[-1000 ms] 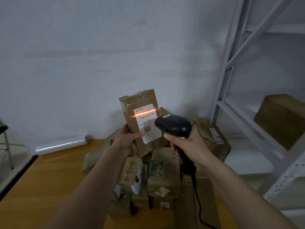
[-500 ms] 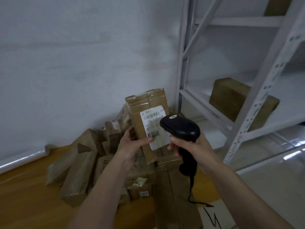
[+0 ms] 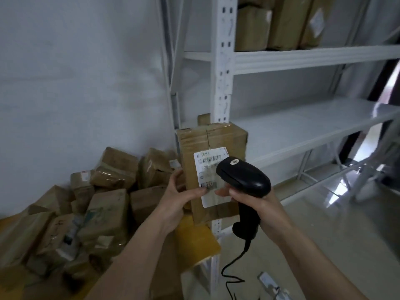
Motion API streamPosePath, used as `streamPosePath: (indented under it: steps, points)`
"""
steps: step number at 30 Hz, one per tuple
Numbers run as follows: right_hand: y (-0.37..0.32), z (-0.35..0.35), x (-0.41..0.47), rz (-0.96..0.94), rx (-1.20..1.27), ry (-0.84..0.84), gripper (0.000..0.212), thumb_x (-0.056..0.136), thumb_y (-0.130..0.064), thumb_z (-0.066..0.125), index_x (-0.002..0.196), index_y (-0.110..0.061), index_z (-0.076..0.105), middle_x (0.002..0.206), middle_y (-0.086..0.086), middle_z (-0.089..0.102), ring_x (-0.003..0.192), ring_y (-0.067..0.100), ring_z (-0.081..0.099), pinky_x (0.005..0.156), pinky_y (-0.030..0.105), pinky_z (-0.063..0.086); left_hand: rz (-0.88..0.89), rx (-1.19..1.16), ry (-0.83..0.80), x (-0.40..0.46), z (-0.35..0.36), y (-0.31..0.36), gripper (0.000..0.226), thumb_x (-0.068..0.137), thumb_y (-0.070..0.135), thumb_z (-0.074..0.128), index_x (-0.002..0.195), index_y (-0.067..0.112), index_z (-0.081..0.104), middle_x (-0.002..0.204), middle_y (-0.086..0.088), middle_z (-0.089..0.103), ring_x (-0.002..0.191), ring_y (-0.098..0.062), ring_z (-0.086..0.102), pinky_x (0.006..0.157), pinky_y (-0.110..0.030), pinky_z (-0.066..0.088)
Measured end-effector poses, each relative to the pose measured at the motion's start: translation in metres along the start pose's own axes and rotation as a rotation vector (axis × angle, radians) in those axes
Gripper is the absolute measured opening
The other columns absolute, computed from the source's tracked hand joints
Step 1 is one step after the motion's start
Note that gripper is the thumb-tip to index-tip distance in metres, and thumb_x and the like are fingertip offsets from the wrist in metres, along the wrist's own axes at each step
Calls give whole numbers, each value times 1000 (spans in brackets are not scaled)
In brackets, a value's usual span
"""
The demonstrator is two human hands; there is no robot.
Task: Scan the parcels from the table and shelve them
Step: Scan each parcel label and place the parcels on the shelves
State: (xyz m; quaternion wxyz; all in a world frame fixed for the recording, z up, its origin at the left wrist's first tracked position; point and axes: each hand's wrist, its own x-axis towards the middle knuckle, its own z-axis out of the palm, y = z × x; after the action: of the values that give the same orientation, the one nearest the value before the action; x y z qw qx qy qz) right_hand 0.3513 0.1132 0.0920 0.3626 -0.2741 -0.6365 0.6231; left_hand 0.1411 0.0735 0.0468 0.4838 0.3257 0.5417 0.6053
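Shelving: a white metal rack with slotted uprights (image 3: 223, 68) fills the right side, standing against the pale wall; its middle shelf board (image 3: 303, 124) is a bare white surface.
Upper shelf: several brown cardboard boxes (image 3: 279, 22) stand side by side on the top visible level.
Counter: a yellow wooden counter (image 3: 194, 241) sits at lower left, its corner just beside the rack's front upright.
Parcel pile: a heap of brown taped cardboard parcels (image 3: 104, 191) lies on the counter, pushed against the wall, tilted at mixed angles and touching one another.
Held parcel: a tall brown cardboard box wrapped in clear tape (image 3: 207, 148) is held upright in the air above the counter's corner, in front of the rack upright, with a white shipping label with a barcode (image 3: 207, 163) facing the camera.
Scanner: a black handheld barcode scanner (image 3: 244, 178) is just in front of the label's right half, its head covering part of the label; a black cable (image 3: 229, 271) hangs from the handle base.
Left hand (image 3: 179, 193): grips the held parcel from its left side, thumb pressed across the front near the label's lower edge, other fingers behind the box.
Right hand (image 3: 257, 202): fingers curl round the scanner's handle just under its head.
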Motion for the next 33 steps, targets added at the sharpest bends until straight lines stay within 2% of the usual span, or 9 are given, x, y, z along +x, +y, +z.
streamPosePath:
  steps: [5,7,10,14,16,19,22,26,33]
  points:
    - [6,-70,-28,-3,-18,72,44,72,-27,79,114,-20,68,108,1,73,109,14,65,101,38,45,9,75,65,0,90,-17,114,32,53,94,131,43,39,118,3,65,110,-22,62,94,-54,51]
    - [8,-92,-32,10,1,134,51,67,-28,84,115,-27,67,109,-4,73,108,11,65,99,36,47,-5,123,83,3,122,-22,106,40,52,94,131,42,40,119,2,64,107,-20,63,90,-49,54]
    - [11,-120,-32,6,17,210,43,65,-27,81,104,-37,68,101,-10,73,100,6,66,91,28,49,-48,178,143,15,158,-25,86,56,41,91,128,29,45,116,3,62,103,-18,62,84,-41,56]
    - [16,-150,-16,3,55,268,34,74,-18,79,99,-37,65,93,-13,73,92,1,66,78,20,47,-57,243,131,37,191,-22,78,54,42,89,121,23,56,110,-2,69,100,-21,67,89,-43,57]
    - [19,-160,-1,3,85,289,34,76,-18,78,104,-34,65,100,-7,72,98,7,66,82,23,48,-26,276,153,52,204,-19,65,65,34,85,119,20,52,108,0,66,101,-17,63,91,-37,55]
    - [23,-175,25,5,115,312,40,76,-22,79,114,-27,65,108,-1,71,106,15,65,93,33,49,8,342,218,75,221,-12,68,71,33,79,123,22,36,106,6,55,102,-14,56,91,-34,52]
    - [23,-189,54,22,164,321,47,71,-27,82,115,-23,66,108,4,72,107,20,65,96,37,49,36,375,273,100,234,-2,79,60,43,79,125,20,41,110,4,59,103,-15,58,91,-36,53]
    - [20,-206,99,28,202,268,36,81,-12,74,115,-13,67,106,10,73,101,23,69,90,35,52,55,376,370,132,248,6,103,40,57,76,130,19,40,118,-1,56,113,-24,55,94,-44,52]
    - [40,-224,164,112,267,180,41,79,-17,76,117,-7,66,114,19,69,109,33,65,100,51,47,136,441,411,176,252,-11,79,69,39,81,132,14,43,127,-5,51,123,-24,47,101,-42,46]
